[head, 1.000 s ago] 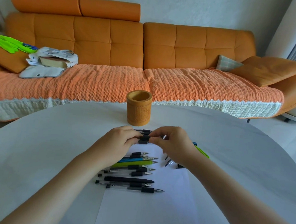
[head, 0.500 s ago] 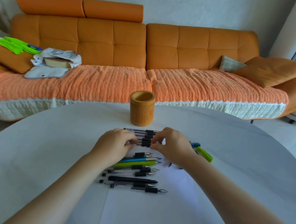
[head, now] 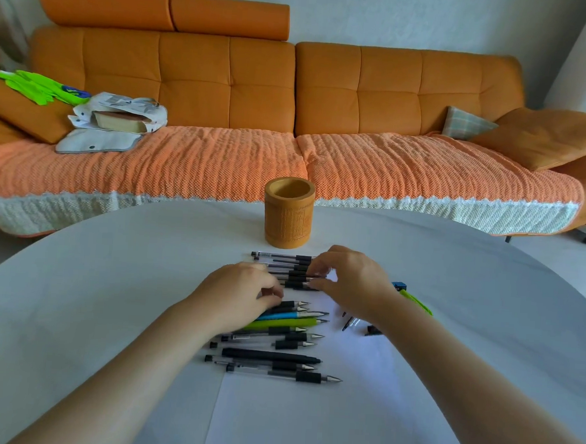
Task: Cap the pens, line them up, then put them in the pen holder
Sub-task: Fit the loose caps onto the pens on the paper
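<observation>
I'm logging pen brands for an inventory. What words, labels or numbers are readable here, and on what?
No text here can be quoted.
Pen holder: carved marks on its side, too blurred to read.
Top pen: dark print on the clear barrel, too small to read.
Green gloves: a blue patch, nothing legible on it.

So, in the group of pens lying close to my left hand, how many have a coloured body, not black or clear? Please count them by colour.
Lime green plastic pen: 1
Light blue plastic pen: 1
Total: 2
</observation>
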`<state>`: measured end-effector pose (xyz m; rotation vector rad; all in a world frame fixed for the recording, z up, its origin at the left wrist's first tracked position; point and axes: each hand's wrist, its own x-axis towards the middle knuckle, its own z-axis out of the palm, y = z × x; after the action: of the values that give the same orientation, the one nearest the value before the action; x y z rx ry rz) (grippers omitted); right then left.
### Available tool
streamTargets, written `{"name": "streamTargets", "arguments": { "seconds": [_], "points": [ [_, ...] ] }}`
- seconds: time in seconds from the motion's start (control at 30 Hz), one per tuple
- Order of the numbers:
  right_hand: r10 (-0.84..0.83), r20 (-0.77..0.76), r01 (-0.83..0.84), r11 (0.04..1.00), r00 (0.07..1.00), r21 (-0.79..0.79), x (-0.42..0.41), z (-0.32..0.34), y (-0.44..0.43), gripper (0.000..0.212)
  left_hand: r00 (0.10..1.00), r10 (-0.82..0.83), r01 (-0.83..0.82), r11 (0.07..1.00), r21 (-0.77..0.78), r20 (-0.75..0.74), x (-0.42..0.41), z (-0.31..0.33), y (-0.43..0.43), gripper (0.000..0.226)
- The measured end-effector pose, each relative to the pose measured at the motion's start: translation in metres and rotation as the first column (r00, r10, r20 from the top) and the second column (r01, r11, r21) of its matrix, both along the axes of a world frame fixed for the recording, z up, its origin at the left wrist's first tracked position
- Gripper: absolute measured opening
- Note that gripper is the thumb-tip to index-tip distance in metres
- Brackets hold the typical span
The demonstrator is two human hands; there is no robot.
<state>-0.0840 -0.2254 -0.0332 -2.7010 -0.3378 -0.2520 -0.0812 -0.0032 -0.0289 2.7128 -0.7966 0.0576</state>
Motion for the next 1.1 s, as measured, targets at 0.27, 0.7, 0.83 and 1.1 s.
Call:
{"name": "streamTargets", "arguments": {
  "seconds": [0.27,0.7,0.83,1.1],
  "points": [
    [-0.027,-0.128,0.033,0.998,0.991,0.045,-0.014,0.016,-0.046,0.02,0.999,-0.028,0.029,0.999,0.021,-0.03,0.001,0.001,-0.002,0.016],
    [0.04,-0.195,-0.075,0.982,0.98,-0.175,-0.031,0.011,-0.052,0.022,0.999,0.049,-0.05,0.996,-0.07,-0.003,-0.006,0.008,-0.013,0.007],
    [-0.005,-0.14,-0.016,0.989,0.99,-0.15,-0.03,0.011,-0.047,0.022,1.0,0.02,-0.023,0.99,-0.142,-0.023,-0.008,0.011,-0.013,0.012],
    [-0.008,-0.094,0.028,0.977,0.996,0.211,-0.03,0.009,-0.032,0.02,1.0,-0.028,0.025,0.977,-0.21,-0.013,-0.007,0.012,-0.009,0.024]
  ]
}}
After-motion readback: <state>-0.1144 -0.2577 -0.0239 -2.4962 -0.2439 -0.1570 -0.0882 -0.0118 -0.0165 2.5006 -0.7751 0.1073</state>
